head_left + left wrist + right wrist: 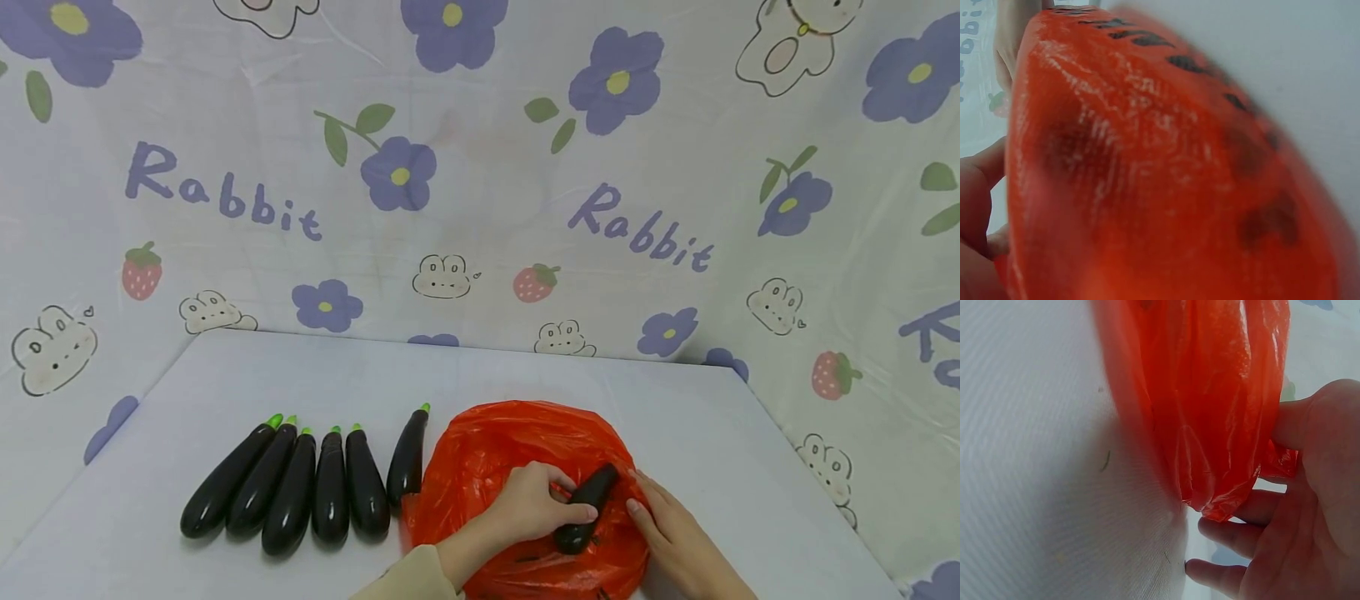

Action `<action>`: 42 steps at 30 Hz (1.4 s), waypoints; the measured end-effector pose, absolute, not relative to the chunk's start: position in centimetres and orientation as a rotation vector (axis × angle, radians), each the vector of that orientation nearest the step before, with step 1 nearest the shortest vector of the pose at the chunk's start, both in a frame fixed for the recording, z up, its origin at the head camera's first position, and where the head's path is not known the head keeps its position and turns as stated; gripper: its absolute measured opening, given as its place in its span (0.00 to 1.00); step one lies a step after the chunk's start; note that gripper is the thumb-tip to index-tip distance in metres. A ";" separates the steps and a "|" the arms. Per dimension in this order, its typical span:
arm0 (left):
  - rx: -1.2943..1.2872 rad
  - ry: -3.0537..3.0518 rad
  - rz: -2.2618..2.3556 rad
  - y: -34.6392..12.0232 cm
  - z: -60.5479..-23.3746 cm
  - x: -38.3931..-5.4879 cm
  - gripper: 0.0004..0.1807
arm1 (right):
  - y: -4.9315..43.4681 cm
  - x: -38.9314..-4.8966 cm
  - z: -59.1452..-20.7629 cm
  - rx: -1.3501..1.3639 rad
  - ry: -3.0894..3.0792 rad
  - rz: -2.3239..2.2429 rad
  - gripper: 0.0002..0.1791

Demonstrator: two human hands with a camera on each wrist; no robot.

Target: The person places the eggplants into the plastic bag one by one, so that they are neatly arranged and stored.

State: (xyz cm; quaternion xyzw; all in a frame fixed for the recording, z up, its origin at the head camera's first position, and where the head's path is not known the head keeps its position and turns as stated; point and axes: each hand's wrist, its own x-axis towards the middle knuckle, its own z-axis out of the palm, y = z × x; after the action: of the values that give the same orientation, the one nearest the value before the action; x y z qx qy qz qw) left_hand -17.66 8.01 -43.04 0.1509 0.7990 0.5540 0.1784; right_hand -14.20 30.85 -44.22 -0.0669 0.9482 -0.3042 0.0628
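Note:
A red plastic bag (468, 467) sits on the table with its mouth spread wide. My left hand (528, 504) reaches over it and grips a dark eggplant (597, 492) between thumb and fingers, inside the bag's opening. In the left wrist view the red bag (1135, 150) fills most of the picture and hides the eggplant. My right hand (678, 529) holds the bag's right edge. From the right wrist view, red plastic (1210, 412) passes between the thumb and fingers of that hand (1297, 512).
Several eggplants (288, 492) lie side by side to the left of the bag, green stems pointing away. Another eggplant (407, 458) lies right against the bag's left edge. A printed cloth (480, 208) hangs behind the white table (345, 367).

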 end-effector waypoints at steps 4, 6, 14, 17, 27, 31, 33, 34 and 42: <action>0.429 2.250 1.530 8.1 -42.9 -17.7 0.18 | 30.9 -14.2 -44.3 -0.202 2.859 -0.932 0.38; 0.441 2.237 1.498 8.1 -42.9 -17.8 0.19 | 30.9 -14.2 -44.3 -0.211 2.858 -0.942 0.38; 0.487 2.193 1.418 8.3 -42.8 -18.0 0.22 | 31.3 -14.2 -44.7 -0.271 2.871 -0.919 0.35; 0.482 2.184 1.442 8.4 -42.8 -17.9 0.22 | 31.4 -14.3 -44.8 -0.259 2.859 -0.906 0.36; 0.455 2.186 1.496 8.5 -43.2 -17.9 0.22 | 31.1 -14.3 -44.5 -0.199 2.848 -0.967 0.37; 0.478 2.252 1.467 8.7 -43.1 -17.9 0.22 | 31.0 -14.3 -44.5 -0.188 2.844 -0.973 0.37; 0.482 2.268 1.470 8.9 -43.1 -17.9 0.22 | 31.0 -14.3 -44.5 -0.181 2.843 -0.970 0.38; 0.474 2.260 1.482 9.0 -43.2 -17.9 0.22 | 31.0 -14.4 -44.5 -0.181 2.846 -0.968 0.38; 0.384 2.137 1.595 8.9 -43.4 -18.0 0.22 | 30.9 -14.5 -44.5 -0.207 2.875 -0.951 0.38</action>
State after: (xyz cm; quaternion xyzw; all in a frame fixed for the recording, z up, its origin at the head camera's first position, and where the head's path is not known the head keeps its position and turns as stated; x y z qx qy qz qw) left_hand -17.95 8.92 -43.37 0.1390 0.7735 0.5773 0.2217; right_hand -14.47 30.86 -44.47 -0.0682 0.9459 -0.3128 0.0530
